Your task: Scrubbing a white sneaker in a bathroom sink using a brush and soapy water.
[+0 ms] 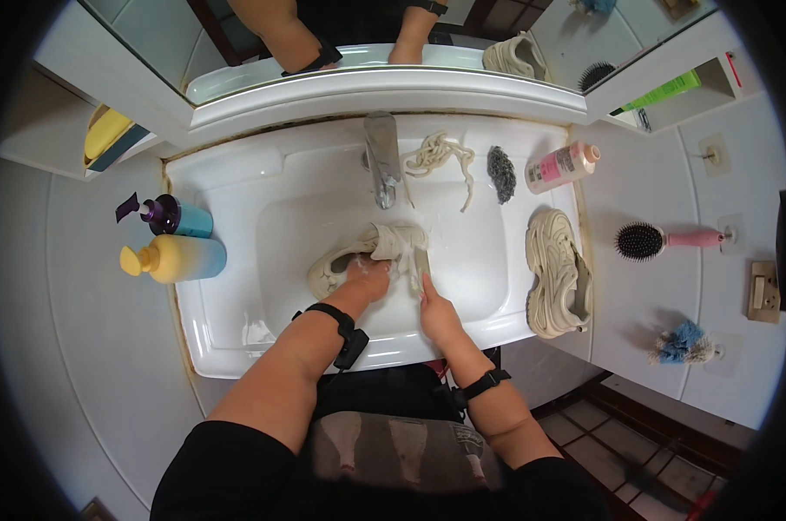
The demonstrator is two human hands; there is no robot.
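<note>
Head view: held shoe (394, 246), long axis crosswise, opening leftward

Wears blk slvs (223, 469), blk forearm straps (328, 311) w/ blk boxes (352, 349).

- head cam, left one of a fisheye pair; looks steeply down into the washbasin (471, 278);
- pretty close, left hand (371, 276) and right hand (441, 316) around mid-frame; mirror (453, 30) across the top

No readable text, just tiny, fuzzy print on the pink-and-white bottle (559, 168)
</note>
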